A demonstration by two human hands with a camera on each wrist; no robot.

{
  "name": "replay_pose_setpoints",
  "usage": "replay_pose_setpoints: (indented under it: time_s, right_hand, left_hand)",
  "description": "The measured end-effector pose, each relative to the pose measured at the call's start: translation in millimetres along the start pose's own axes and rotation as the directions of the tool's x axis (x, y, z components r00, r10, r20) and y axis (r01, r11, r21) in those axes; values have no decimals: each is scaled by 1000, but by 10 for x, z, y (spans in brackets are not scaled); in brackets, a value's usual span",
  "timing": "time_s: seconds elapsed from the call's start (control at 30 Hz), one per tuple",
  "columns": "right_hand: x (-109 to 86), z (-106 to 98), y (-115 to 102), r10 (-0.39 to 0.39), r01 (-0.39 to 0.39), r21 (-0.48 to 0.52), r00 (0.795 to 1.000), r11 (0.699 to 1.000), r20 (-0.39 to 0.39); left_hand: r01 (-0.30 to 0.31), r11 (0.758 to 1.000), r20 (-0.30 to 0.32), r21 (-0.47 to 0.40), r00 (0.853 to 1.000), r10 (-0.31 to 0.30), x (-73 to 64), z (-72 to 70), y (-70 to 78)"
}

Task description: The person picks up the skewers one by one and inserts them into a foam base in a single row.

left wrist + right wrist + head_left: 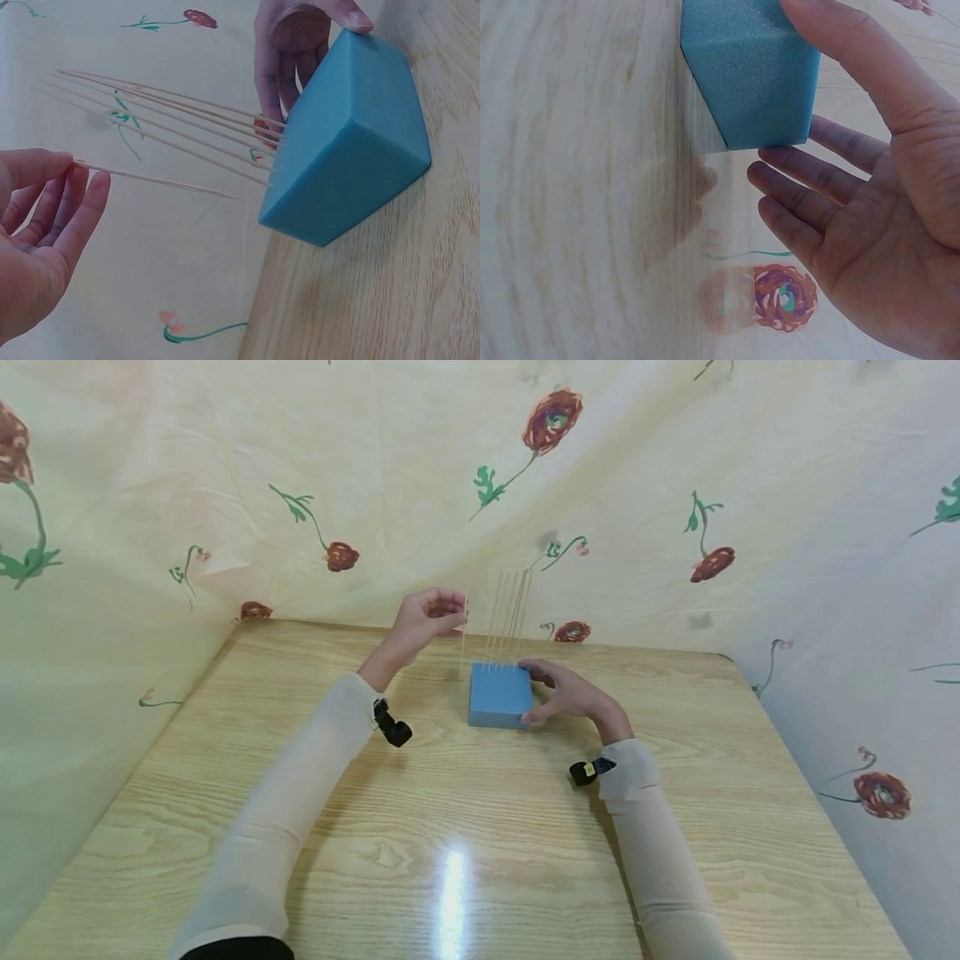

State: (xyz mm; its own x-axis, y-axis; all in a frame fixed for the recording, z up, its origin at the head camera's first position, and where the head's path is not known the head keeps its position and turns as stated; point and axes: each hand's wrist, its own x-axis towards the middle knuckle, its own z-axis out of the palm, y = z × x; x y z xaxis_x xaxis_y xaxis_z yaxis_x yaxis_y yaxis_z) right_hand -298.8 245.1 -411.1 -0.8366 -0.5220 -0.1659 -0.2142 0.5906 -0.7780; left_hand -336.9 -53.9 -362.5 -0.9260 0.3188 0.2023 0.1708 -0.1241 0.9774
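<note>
My left hand (427, 622) pinches a thin wooden skewer (165, 182) between thumb and fingertips. The skewer points down, its lower tip apart from the block and just left of it in the head view. A blue foam block (500, 693) sits on the table, and several skewers (517, 618) stand in a row along the far part of its top, leaning slightly. At the block's right side my right hand (572, 693) grips it, thumb at the near corner and fingers at the far one. In the right wrist view the thumb (855, 45) lies over the block's edge.
The wood-grain table (450, 802) reaches a wall cover (420, 460) printed with red flowers, close behind the block and the standing skewers. More of this cover hangs at the left and right sides. Small black cameras (394, 727) are strapped to both wrists.
</note>
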Motion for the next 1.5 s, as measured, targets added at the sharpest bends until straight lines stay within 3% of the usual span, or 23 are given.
replay_pose_setpoints:
  time_s: [0.33, 1.3, 1.5]
  right_hand:
    - [-13, 0, -17, -10, 10, -14, 1000, 1000, 5]
    - [-13, -15, 12, -18, 18, 1, 1000, 1000, 16]
    - [3, -13, 25, -12, 12, 4, 1000, 1000, 17]
  left_hand:
    - [-47, 997, -31, -56, 998, 45, 50, 103, -76]
    - [-68, 997, -26, 21, 997, 69, 105, 225, -224]
    - [-55, 994, 4, 98, 998, 55, 99, 222, -221]
